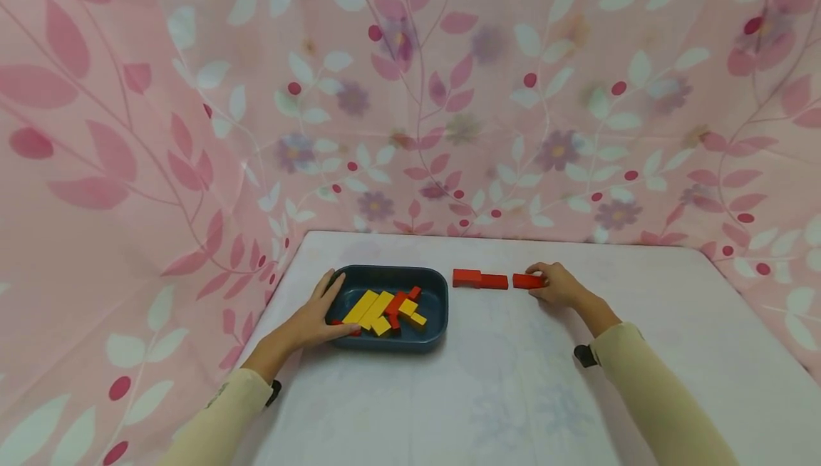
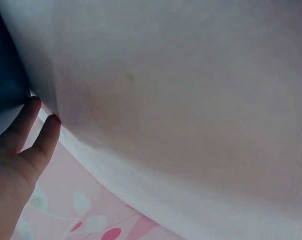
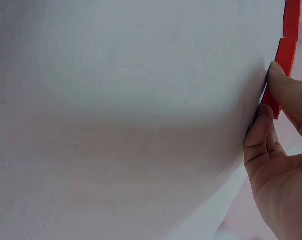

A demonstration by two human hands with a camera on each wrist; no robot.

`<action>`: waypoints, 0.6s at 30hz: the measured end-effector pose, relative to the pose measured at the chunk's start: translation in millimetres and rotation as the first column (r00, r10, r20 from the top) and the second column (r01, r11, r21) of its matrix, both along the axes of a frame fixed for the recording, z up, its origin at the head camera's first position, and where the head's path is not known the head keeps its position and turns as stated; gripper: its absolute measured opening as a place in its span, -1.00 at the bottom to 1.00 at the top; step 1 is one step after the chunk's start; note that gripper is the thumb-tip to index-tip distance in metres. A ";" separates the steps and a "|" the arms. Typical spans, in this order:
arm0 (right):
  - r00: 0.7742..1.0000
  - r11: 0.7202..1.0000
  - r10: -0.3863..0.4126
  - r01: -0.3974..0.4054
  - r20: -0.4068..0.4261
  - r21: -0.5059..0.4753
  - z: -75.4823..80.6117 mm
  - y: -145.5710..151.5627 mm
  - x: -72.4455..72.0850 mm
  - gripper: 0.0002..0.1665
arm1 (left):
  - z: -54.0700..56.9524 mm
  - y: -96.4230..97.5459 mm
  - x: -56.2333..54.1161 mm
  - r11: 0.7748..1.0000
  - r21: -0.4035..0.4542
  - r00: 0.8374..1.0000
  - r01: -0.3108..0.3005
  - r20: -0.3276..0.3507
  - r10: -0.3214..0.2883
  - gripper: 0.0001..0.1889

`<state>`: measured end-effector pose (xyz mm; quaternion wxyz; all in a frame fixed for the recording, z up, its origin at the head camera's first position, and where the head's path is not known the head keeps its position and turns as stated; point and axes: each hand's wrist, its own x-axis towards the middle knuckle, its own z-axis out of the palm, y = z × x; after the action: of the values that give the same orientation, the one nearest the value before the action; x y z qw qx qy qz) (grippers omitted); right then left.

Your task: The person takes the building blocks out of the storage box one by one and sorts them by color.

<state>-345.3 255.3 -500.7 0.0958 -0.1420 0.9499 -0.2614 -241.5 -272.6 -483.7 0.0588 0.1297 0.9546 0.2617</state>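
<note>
A red oblong block (image 1: 524,281) lies pinched at the right hand (image 1: 555,286)'s fingertips; the left hand (image 1: 316,318) spreads wide against a dark-blue rectangular tray (image 1: 404,345).

Left hand (image 1: 318,320) on tray (image 1: 400,345); right hand (image 1: 558,286) pinching block (image 1: 523,281).

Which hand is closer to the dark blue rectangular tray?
Left. The left hand rests on the left end of the tray; the right hand is apart from it, beyond its right end, pinching a red rectangular block.

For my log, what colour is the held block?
Red block, clearest in the right wrist view.
</note>
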 end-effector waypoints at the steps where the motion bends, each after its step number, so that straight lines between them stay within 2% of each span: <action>1: 1.000 1.000 -0.012 0.012 0.004 0.001 -0.4 0.3 -0.4 -0.49 | -0.2 -0.4 -0.2 1.000 0.001 1.000 0.002 -0.003 -0.002 0.20; 6: 1.000 1.000 -0.012 0.012 0.023 -0.008 -0.1 -0.1 -0.5 -0.51 | -0.2 -1.5 -0.6 1.000 -0.001 1.000 0.003 -0.004 -0.003 0.20; 13: 1.000 1.000 0.004 -0.004 0.010 -0.019 -0.4 -2.5 0.7 -0.56 | 0.7 -1.3 -0.9 1.000 0.017 1.000 0.008 0.000 -0.008 0.17; 18: 0.999 1.000 -0.002 0.003 0.048 -0.022 1.5 -4.8 1.8 -0.55 | -1.7 -2.1 -1.4 1.000 0.007 1.000 0.013 -0.003 -0.013 0.16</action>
<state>-343.5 250.5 -499.3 0.1167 -0.1357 0.9445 -0.2754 -242.9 -274.7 -485.4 0.0586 0.1367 0.9528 0.2645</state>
